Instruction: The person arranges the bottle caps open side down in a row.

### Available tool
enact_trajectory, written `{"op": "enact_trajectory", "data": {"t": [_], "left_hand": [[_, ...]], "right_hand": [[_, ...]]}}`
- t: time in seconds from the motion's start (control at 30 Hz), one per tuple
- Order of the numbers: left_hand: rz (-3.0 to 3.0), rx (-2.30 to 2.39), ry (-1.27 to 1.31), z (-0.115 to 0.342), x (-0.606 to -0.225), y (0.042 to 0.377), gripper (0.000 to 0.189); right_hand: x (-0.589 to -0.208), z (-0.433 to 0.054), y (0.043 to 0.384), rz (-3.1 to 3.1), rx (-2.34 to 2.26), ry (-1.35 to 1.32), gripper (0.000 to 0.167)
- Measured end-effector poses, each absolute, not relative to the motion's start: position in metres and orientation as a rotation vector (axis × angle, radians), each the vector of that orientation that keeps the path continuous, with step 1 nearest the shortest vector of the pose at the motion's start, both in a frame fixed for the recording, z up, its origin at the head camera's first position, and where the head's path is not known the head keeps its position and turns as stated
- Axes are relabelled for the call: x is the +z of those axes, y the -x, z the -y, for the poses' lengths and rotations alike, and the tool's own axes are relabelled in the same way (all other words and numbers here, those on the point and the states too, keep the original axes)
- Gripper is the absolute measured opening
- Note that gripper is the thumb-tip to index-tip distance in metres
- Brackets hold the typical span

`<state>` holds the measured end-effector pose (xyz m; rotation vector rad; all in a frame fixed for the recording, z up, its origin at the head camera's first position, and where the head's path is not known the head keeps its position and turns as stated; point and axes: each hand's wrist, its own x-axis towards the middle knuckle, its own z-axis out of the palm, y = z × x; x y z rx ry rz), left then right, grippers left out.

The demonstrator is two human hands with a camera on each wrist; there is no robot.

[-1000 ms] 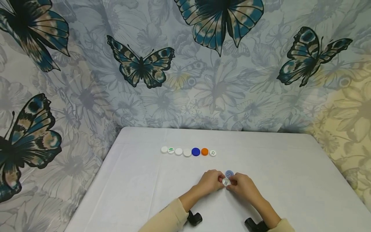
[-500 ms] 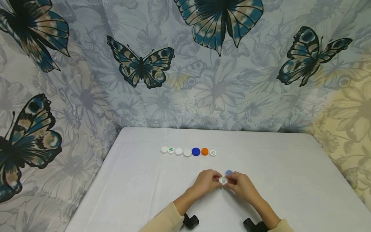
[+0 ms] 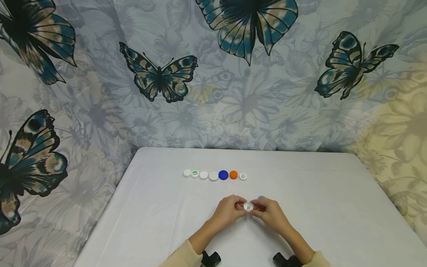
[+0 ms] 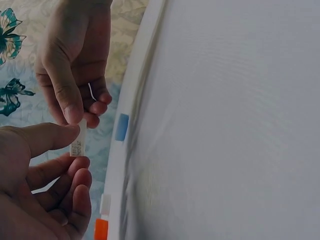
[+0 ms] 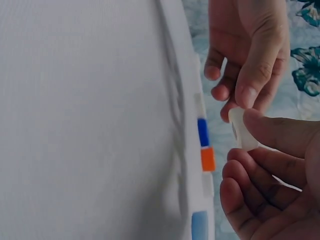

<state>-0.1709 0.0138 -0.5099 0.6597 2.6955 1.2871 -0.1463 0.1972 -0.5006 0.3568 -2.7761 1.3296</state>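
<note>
A small white bottle cap [image 3: 248, 206] is pinched between both hands over the middle of the table in the head view. My left hand [image 3: 228, 210] holds its left edge with thumb and fingers, and my right hand [image 3: 269, 213] grips the right edge. In the left wrist view the cap [image 4: 77, 142] is seen edge-on, with small dark print on its side. The right wrist view shows the cap [image 5: 242, 130] near both thumb tips. Just behind my right fingers lies a light blue cap [image 3: 261, 197], mostly hidden in the head view.
Farther back, a row of caps runs across the white table [image 3: 300, 178]. It has several white ones, one with a green mark [image 3: 195, 174], a dark blue cap [image 3: 223, 175], an orange cap [image 3: 233, 174] and a patterned white cap [image 3: 243, 176] at the right end.
Both hands have moved left with the white cap, away from the light blue cap, which stays on the table. The head view has shifted slightly.
</note>
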Motion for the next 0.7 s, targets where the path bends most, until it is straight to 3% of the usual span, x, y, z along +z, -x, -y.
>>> {"op": "enact_trajectory", "data": {"t": [0.7], "left_hand": [[-2.647,1.492,-0.663,0.015,-0.502,0.166,0.028]], "right_hand": [[-0.492,-0.170,0.144,2.657,1.350,-0.339,0.022]]}}
